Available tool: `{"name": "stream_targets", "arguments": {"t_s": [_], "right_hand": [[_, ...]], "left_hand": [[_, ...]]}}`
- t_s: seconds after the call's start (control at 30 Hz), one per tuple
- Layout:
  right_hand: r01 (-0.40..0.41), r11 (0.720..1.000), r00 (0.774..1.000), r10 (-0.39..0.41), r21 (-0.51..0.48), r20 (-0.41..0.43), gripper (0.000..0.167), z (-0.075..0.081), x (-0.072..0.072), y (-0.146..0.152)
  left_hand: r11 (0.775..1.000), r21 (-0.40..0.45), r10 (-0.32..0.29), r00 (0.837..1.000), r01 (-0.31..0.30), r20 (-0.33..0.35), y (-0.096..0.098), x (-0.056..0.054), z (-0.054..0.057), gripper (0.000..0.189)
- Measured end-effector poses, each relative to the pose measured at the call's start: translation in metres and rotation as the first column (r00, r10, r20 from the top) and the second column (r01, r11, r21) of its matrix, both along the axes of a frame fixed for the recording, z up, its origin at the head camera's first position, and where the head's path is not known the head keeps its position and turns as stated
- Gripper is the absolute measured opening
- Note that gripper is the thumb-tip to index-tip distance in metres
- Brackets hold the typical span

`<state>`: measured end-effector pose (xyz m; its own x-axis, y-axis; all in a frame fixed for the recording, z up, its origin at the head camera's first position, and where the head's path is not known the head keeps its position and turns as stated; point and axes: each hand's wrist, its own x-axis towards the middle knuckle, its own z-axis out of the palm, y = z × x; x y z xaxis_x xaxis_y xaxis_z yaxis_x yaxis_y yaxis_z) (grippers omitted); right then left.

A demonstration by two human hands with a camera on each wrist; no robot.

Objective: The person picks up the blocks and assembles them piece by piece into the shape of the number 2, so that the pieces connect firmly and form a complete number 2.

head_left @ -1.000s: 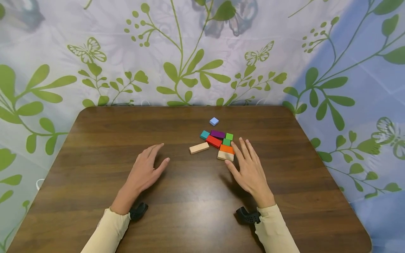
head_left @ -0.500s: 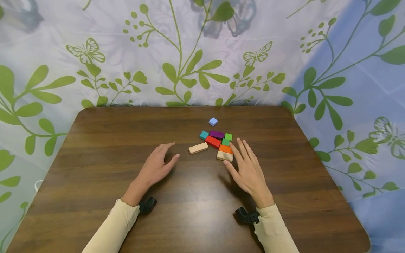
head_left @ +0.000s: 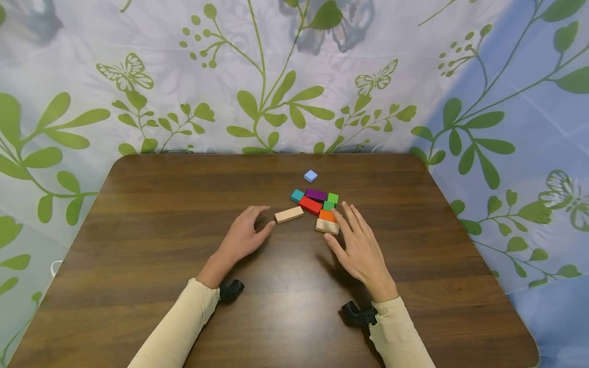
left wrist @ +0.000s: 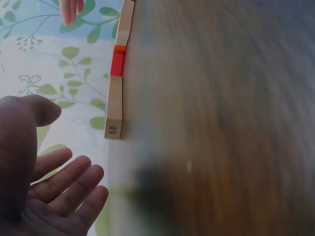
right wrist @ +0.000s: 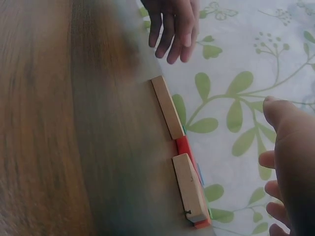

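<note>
My left hand [head_left: 244,235] is held with relaxed, spread fingers just left of a plain wooden block [head_left: 289,215]. In the left wrist view that block [left wrist: 113,105] shows a printed number on its end; nothing lies between thumb and fingers. My right hand [head_left: 361,248] hovers with fingers extended beside an orange block [head_left: 327,215] and a second plain wooden block [head_left: 327,226], holding nothing. Behind these lie a red block [head_left: 310,205], a purple block [head_left: 316,194], a teal block [head_left: 297,195], a green block [head_left: 329,205] and a lighter green block [head_left: 333,198].
A light blue block [head_left: 310,176] sits apart toward the back edge of the brown wooden table [head_left: 184,184]. A leaf-patterned cloth [head_left: 184,76] hangs behind the table and along its sides. Both wrists wear black camera mounts [head_left: 231,291].
My left hand has moved right and slightly forward, up to the single plain wooden block. The right hand has barely shifted, and the blocks stay where they were.
</note>
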<state>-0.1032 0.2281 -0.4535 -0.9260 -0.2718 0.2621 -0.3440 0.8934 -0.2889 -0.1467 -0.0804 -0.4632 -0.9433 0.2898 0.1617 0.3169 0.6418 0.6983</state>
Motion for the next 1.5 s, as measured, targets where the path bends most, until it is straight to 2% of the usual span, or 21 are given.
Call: {"name": "stream_targets", "arguments": {"t_s": [0.43, 0.77, 1.03, 1.27, 1.5], "right_hand": [[-0.011, 1.000, 1.000, 0.010, 0.008, 0.019, 0.069, 0.000, 0.001, -0.002], [-0.013, 1.000, 1.000, 0.013, 0.007, 0.027, 0.069, -0.001, -0.001, -0.003], [-0.024, 1.000, 0.999, 0.024, 0.003, 0.035, 0.068, -0.001, 0.000, -0.004], [-0.030, 1.000, 0.999, 0.029, 0.001, 0.027, 0.067, -0.002, -0.001, -0.005], [-0.034, 0.999, 0.999, 0.034, 0.002, 0.015, 0.066, -0.004, -0.002, -0.004]], "left_hand": [[1.000, 0.026, -0.009, 1.000, 0.010, -0.030, 0.015, -0.010, -0.010, 0.048], [0.997, 0.073, 0.018, 0.999, -0.016, -0.035, 0.020, -0.015, -0.020, 0.042], [0.995, 0.098, 0.040, 0.995, -0.031, -0.092, 0.020, -0.016, -0.030, 0.037], [0.994, 0.106, 0.050, 0.989, -0.036, -0.137, 0.019, -0.017, -0.031, 0.035], [0.994, 0.099, 0.069, 0.988, -0.055, -0.141, 0.019, -0.016, -0.031, 0.029]]}}
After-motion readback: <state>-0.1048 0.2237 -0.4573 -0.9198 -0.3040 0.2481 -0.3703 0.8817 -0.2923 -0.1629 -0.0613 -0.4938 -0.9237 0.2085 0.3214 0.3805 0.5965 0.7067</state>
